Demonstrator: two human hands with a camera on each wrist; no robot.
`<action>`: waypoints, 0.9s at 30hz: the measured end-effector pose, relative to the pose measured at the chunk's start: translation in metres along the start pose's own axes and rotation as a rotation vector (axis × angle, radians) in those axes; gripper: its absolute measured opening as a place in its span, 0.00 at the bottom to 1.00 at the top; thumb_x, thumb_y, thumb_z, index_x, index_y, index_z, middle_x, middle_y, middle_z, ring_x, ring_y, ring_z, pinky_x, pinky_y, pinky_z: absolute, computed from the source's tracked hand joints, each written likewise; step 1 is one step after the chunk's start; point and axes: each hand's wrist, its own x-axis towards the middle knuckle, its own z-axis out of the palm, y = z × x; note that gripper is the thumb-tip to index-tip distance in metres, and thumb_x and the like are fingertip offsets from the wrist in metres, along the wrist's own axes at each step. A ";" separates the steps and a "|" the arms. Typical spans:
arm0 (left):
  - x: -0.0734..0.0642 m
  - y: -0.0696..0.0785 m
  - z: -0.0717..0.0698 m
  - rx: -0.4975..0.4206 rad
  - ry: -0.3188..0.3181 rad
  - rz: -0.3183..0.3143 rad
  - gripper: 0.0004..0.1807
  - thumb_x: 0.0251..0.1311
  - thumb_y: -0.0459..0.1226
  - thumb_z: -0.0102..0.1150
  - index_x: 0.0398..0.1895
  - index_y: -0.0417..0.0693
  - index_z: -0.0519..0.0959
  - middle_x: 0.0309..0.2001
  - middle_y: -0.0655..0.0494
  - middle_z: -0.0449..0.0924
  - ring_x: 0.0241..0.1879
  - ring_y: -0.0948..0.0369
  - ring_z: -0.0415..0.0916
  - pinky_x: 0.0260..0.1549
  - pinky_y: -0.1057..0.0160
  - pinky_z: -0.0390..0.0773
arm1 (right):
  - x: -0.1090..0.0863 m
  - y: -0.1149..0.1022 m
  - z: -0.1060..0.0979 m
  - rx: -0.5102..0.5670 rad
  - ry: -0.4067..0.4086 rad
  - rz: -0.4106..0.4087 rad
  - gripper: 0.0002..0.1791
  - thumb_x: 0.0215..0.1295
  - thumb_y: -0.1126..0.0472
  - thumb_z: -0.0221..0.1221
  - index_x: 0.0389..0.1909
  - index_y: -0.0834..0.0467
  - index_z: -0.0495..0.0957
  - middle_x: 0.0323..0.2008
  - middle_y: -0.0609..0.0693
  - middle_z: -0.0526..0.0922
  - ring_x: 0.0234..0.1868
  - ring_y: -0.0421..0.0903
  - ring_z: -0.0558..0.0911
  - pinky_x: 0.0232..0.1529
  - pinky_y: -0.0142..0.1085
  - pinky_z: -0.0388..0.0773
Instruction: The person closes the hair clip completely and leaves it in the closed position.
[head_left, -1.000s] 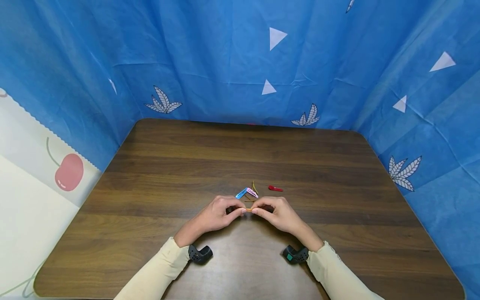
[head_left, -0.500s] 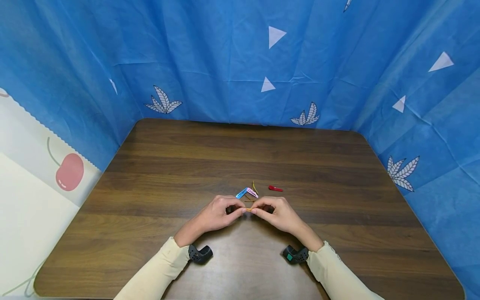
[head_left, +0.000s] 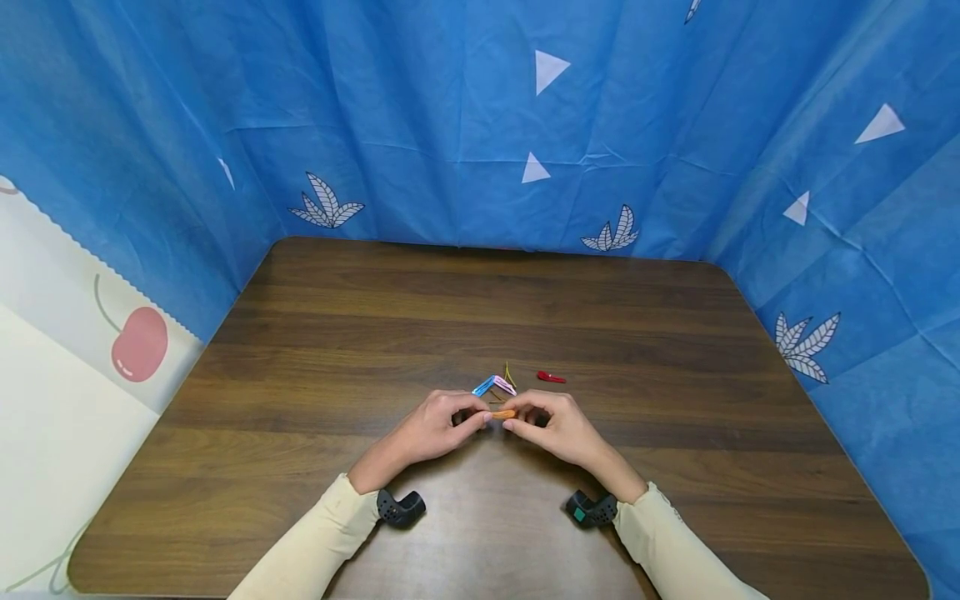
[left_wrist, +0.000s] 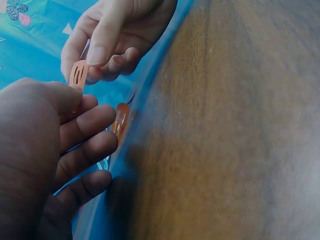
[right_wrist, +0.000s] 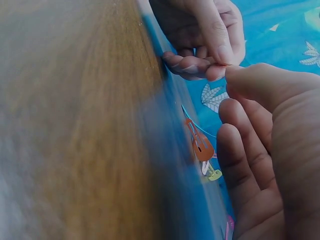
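Note:
In the head view, an orange snap hair clip (head_left: 503,414) is held between both hands just above the table. The left hand (head_left: 442,427) pinches its left end between thumb and index finger. At its other end are the thumb and index finger of the right hand (head_left: 555,423). The slotted face of this hair clip (left_wrist: 78,74) shows in the left wrist view; in the right wrist view fingers mostly hide it. Just beyond the hands lies a second orange hair clip (right_wrist: 202,145), partly hidden in the head view.
Behind the hands lie a blue clip (head_left: 483,386), a pink clip (head_left: 505,384) and a yellow clip (head_left: 509,374). A red clip (head_left: 551,377) sits farther right. The brown wooden table (head_left: 337,333) meets a blue curtain (head_left: 450,125) at the back.
The orange hair clip has turned between the fingers, so more of its broad face shows in the head view. The right fingers have parted slightly; both arms stay in place.

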 end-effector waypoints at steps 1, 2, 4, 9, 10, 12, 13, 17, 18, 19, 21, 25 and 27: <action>0.000 -0.001 0.000 0.001 -0.002 0.000 0.05 0.71 0.35 0.63 0.37 0.47 0.86 0.29 0.63 0.84 0.28 0.74 0.72 0.28 0.72 0.75 | 0.000 0.000 0.000 0.001 0.000 -0.003 0.10 0.63 0.72 0.69 0.44 0.62 0.86 0.31 0.51 0.86 0.28 0.43 0.81 0.31 0.35 0.81; -0.001 -0.001 0.000 0.001 -0.005 0.001 0.05 0.71 0.35 0.63 0.37 0.47 0.86 0.30 0.63 0.84 0.28 0.74 0.72 0.28 0.72 0.75 | 0.000 0.000 0.001 0.003 0.000 -0.005 0.10 0.63 0.72 0.68 0.45 0.61 0.86 0.32 0.52 0.86 0.28 0.44 0.81 0.32 0.35 0.81; -0.001 -0.002 -0.001 0.003 -0.011 0.001 0.05 0.71 0.35 0.63 0.37 0.47 0.86 0.30 0.63 0.84 0.27 0.75 0.71 0.28 0.73 0.74 | 0.000 0.000 0.001 0.006 -0.002 -0.009 0.11 0.64 0.72 0.68 0.46 0.61 0.86 0.34 0.52 0.87 0.30 0.44 0.82 0.33 0.36 0.82; -0.002 -0.004 -0.002 0.009 -0.020 0.004 0.05 0.71 0.36 0.63 0.39 0.47 0.87 0.31 0.65 0.83 0.27 0.75 0.71 0.28 0.74 0.74 | 0.001 -0.001 0.002 0.028 -0.012 -0.002 0.10 0.64 0.71 0.68 0.45 0.61 0.87 0.36 0.52 0.88 0.31 0.44 0.83 0.35 0.36 0.83; -0.003 -0.004 -0.003 0.008 -0.022 0.004 0.05 0.71 0.36 0.63 0.39 0.47 0.87 0.32 0.65 0.84 0.28 0.75 0.71 0.28 0.73 0.74 | 0.001 -0.001 0.002 0.032 -0.015 -0.003 0.10 0.64 0.71 0.68 0.45 0.61 0.87 0.36 0.52 0.88 0.31 0.44 0.83 0.35 0.36 0.83; -0.003 -0.004 -0.003 0.005 -0.026 0.000 0.05 0.71 0.36 0.63 0.40 0.47 0.87 0.32 0.65 0.84 0.28 0.74 0.71 0.28 0.73 0.74 | 0.001 0.003 0.004 0.041 -0.023 -0.002 0.10 0.63 0.72 0.69 0.45 0.61 0.86 0.35 0.51 0.88 0.30 0.44 0.83 0.34 0.35 0.82; -0.003 -0.004 -0.003 0.003 -0.028 -0.001 0.05 0.71 0.36 0.63 0.40 0.47 0.87 0.32 0.65 0.84 0.28 0.74 0.71 0.28 0.73 0.74 | 0.001 0.007 0.004 0.040 -0.027 -0.008 0.11 0.62 0.72 0.69 0.45 0.61 0.86 0.34 0.51 0.87 0.29 0.43 0.82 0.34 0.35 0.82; -0.004 -0.004 -0.003 0.002 -0.034 -0.002 0.05 0.71 0.36 0.63 0.41 0.47 0.87 0.33 0.64 0.84 0.28 0.74 0.71 0.28 0.73 0.74 | 0.000 0.024 0.007 0.032 -0.037 -0.023 0.13 0.61 0.71 0.70 0.46 0.59 0.87 0.32 0.50 0.86 0.28 0.42 0.81 0.32 0.35 0.81; -0.003 -0.004 -0.003 0.006 -0.035 0.001 0.05 0.71 0.36 0.63 0.42 0.48 0.88 0.33 0.64 0.84 0.28 0.74 0.71 0.28 0.73 0.74 | -0.001 0.028 0.008 0.033 -0.039 -0.026 0.13 0.62 0.71 0.70 0.46 0.58 0.87 0.32 0.49 0.86 0.28 0.41 0.81 0.32 0.35 0.81; -0.003 -0.004 -0.003 0.009 -0.035 0.004 0.05 0.71 0.36 0.63 0.42 0.48 0.88 0.34 0.64 0.85 0.28 0.74 0.71 0.28 0.72 0.74 | -0.001 0.031 0.008 0.037 -0.042 -0.030 0.13 0.62 0.70 0.70 0.47 0.56 0.87 0.33 0.48 0.86 0.28 0.41 0.82 0.32 0.34 0.81; -0.003 -0.004 -0.003 0.013 -0.038 0.005 0.05 0.71 0.36 0.63 0.43 0.49 0.88 0.35 0.63 0.85 0.29 0.74 0.71 0.28 0.72 0.75 | -0.001 0.034 0.008 0.048 -0.045 -0.044 0.14 0.62 0.69 0.71 0.47 0.54 0.87 0.34 0.47 0.86 0.29 0.40 0.82 0.33 0.34 0.82; -0.003 -0.004 -0.003 0.011 -0.052 -0.009 0.06 0.72 0.37 0.62 0.44 0.50 0.88 0.37 0.62 0.86 0.30 0.73 0.72 0.30 0.71 0.75 | 0.000 0.036 0.007 0.071 -0.043 -0.080 0.12 0.63 0.66 0.71 0.47 0.52 0.87 0.37 0.47 0.87 0.31 0.40 0.82 0.34 0.33 0.82; -0.003 -0.004 -0.003 0.005 -0.060 -0.019 0.07 0.72 0.38 0.62 0.45 0.50 0.88 0.37 0.62 0.87 0.31 0.73 0.73 0.31 0.71 0.76 | -0.001 0.035 0.006 0.069 -0.041 -0.080 0.12 0.65 0.64 0.70 0.47 0.52 0.87 0.38 0.46 0.88 0.31 0.40 0.82 0.34 0.33 0.82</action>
